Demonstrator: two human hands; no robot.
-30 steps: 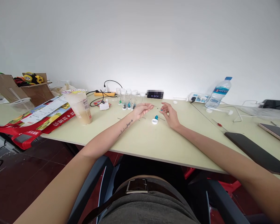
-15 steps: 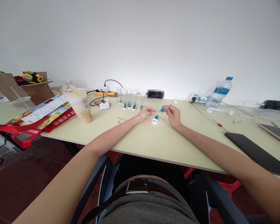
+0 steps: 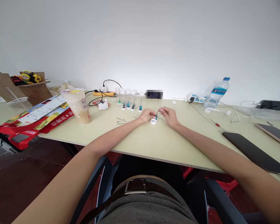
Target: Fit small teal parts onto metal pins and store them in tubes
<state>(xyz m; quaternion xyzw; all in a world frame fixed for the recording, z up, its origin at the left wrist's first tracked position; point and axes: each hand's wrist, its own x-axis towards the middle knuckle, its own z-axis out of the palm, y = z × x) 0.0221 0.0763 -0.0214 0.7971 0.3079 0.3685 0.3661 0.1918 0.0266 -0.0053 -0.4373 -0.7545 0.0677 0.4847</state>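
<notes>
Teal part at the far edge of a white cap on the worktop, between both hands, presumably so either can reach it. Left hand: fingertips at the part, perhaps steadying it; cannot tell if the grip is closed. Right hand: grip pinching a thin rod, likely by fingertips for finer aim. Clear tubes upright behind, probably clear of the forearms.

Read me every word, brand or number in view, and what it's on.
"WATER": on the bottle.
Red bag: large white characters, too unclear to read.
White slip on that bag: print too small.
Cup: label too small.
White power strip: blue markings too small.
Dark screen: pixelated, unreadable.
</notes>
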